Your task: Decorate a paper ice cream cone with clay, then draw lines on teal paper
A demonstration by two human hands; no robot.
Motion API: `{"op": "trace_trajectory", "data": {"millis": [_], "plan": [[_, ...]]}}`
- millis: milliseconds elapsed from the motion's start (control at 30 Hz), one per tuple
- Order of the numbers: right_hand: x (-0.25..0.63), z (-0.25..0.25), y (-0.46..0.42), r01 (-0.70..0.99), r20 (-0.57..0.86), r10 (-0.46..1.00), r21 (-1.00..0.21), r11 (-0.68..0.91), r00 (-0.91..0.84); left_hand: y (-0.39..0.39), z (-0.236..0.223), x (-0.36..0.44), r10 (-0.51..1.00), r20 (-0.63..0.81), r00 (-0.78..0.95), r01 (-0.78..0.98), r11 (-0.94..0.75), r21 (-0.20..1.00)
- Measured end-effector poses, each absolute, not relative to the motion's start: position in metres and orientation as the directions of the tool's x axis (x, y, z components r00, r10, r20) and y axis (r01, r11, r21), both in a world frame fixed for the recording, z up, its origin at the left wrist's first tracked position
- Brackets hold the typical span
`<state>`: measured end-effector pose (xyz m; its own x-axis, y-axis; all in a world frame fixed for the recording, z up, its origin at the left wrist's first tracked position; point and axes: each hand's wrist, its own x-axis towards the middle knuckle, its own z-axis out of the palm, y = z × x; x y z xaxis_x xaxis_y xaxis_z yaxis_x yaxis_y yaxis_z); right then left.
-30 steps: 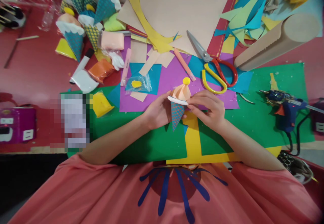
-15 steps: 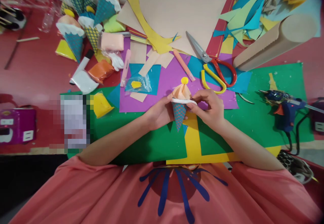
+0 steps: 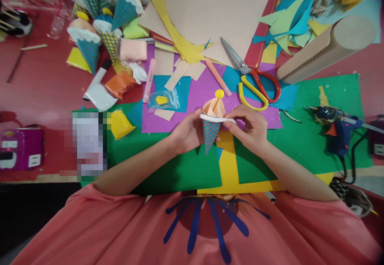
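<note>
A craft ice cream cone [image 3: 211, 131], blue-green with an orange criss-cross pattern, is held upright, its point leaning slightly left. Peach swirls [image 3: 213, 108] fill its top, and a yellow ball [image 3: 219, 94] sits on them. Around the cone's upper edge runs a white clay strip [image 3: 214, 118]. My left hand [image 3: 189, 133] grips the cone from the left, with some fingers hidden behind it. Between thumb and fingertips, my right hand [image 3: 249, 126] pinches the strip's free end, which sticks out to the right of the cone.
Large scissors [image 3: 244, 67] lie open beyond my hands. A glue gun [image 3: 339, 131] rests at right, near a brown paper roll [image 3: 324, 53]. Finished cones [image 3: 85, 45] and clay packets [image 3: 120, 84] crowd the left. A green sheet [image 3: 180, 173] lies beneath my hands.
The cone has turned a little, its point shifting left. The strip's free end stretches further right, and my right hand has moved slightly that way.
</note>
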<state>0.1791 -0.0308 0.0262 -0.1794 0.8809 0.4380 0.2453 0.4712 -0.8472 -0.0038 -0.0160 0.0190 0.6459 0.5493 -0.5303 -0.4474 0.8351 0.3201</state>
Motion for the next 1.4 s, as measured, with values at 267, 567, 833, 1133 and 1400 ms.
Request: {"op": "trace_trajectory", "data": {"millis": [267, 567, 833, 1133, 1400], "plan": [[0.179, 0.027, -0.032, 0.326, 0.475, 0.855, -0.790, 0.519, -0.209, -0.016, 0.016, -0.003, 0.562, -0.514, 0.648, -0.455, 0.827, 0.330], [0.178, 0.027, -0.034, 0.349, 0.493, 0.844, -0.768, 0.536, -0.213, -0.024, 0.015, 0.001, 0.703, -0.483, 0.522, -0.483, 0.710, 0.512], [0.177, 0.022, -0.040, 0.336, 0.383, 0.900, -0.836, 0.434, -0.208, -0.028, 0.014, -0.001, 0.741, -0.431, 0.516, -0.472, 0.665, 0.578], [0.180, 0.025, -0.034, 0.282, 0.467, 0.854, -0.808, 0.517, -0.229, -0.023, 0.017, -0.001, 0.698, -0.479, 0.532, -0.484, 0.715, 0.503], [0.180, 0.024, -0.031, 0.339, 0.541, 0.796, -0.720, 0.606, -0.273, -0.024, 0.012, -0.003, 0.656, -0.466, 0.594, -0.472, 0.753, 0.458]]}}
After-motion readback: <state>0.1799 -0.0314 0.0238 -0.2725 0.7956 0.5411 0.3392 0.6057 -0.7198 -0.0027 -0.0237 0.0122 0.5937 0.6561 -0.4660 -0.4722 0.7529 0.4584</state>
